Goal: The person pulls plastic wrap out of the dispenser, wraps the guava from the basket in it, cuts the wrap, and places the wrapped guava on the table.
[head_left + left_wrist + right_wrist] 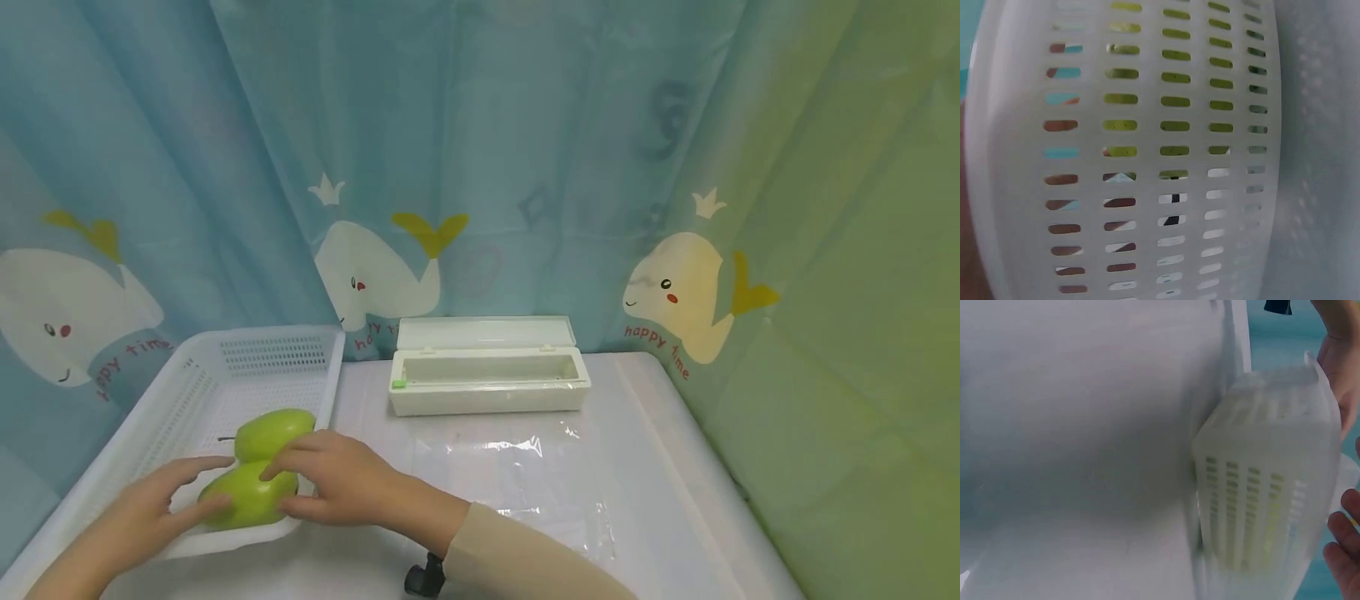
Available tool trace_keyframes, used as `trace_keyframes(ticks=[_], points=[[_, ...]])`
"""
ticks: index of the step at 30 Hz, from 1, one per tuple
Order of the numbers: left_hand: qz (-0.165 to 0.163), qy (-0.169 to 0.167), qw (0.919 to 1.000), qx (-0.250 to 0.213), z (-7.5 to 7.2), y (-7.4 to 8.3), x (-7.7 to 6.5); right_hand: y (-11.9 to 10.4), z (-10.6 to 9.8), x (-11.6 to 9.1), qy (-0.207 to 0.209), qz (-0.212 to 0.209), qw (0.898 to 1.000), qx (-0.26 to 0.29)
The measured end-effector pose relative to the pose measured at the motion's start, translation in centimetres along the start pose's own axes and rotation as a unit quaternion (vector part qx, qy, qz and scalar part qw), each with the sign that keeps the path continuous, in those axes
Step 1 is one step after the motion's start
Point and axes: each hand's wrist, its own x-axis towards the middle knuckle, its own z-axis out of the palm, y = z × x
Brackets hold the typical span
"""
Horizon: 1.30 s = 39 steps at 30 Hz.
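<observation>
Two green pears [274,432] lie one behind the other in the near right part of a white slotted plastic basket [172,392], the far one with its stem pointing left. My left hand [146,504] is at the left end of the near pear [243,502], thumb and fingers spread apart, the thumb overlapping the fruit in the head view. From the right, my right hand [341,483] reaches over the basket's rim, fingers extended over the same pear. In the right wrist view its fingers [1344,547] show above the rim. Green shows through the basket's slots in the left wrist view.
A long white box [487,397] with its lid [483,332] raised stands at the back of the white table [660,492]. Clear plastic film [517,475] lies in front of it. A black object [425,577] shows below my right forearm. Whale-printed curtains [525,167] hang behind.
</observation>
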Motion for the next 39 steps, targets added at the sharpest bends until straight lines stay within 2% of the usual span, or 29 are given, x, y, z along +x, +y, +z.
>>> trace_keyframes(ticks=[5,10,15,18,20,23,27,30,35,39], points=[[-0.031,-0.092,0.9948,-0.032,0.1,-0.4,0.6,-0.8,1.2,2.0,-0.05,0.059,0.997,-0.029],[-0.048,-0.158,0.9841,-0.065,-0.1,-0.7,1.0,-1.8,1.9,3.8,-0.099,0.137,0.983,-0.07],[-0.078,-0.2,0.9699,-0.116,-0.2,-0.6,1.6,-2.8,3.0,5.7,-0.132,0.174,0.967,-0.131],[-0.088,-0.212,0.9639,-0.136,-0.2,-0.5,1.7,-3.1,3.6,6.3,-0.147,0.189,0.959,-0.153],[-0.087,-0.215,0.9614,-0.148,-0.2,-0.6,1.6,-3.2,3.8,6.6,-0.153,0.191,0.957,-0.157],[-0.069,-0.21,0.9626,-0.156,-0.3,-1.0,1.3,-3.2,4.0,6.7,-0.155,0.191,0.958,-0.149],[-0.044,-0.188,0.9728,-0.128,-0.3,-1.4,1.1,-2.9,3.8,6.5,-0.145,0.185,0.963,-0.132],[-0.044,-0.164,0.9799,-0.104,-0.5,-1.8,0.9,-2.8,3.6,6.3,-0.131,0.183,0.968,-0.109],[-0.035,-0.084,0.9898,-0.109,-0.9,-2.3,-0.1,-2.0,3.6,5.7,-0.074,0.171,0.982,-0.038],[-0.031,-0.011,0.9903,-0.135,-1.2,-1.6,-0.6,-1.3,2.4,4.9,-0.016,0.161,0.985,0.054]])
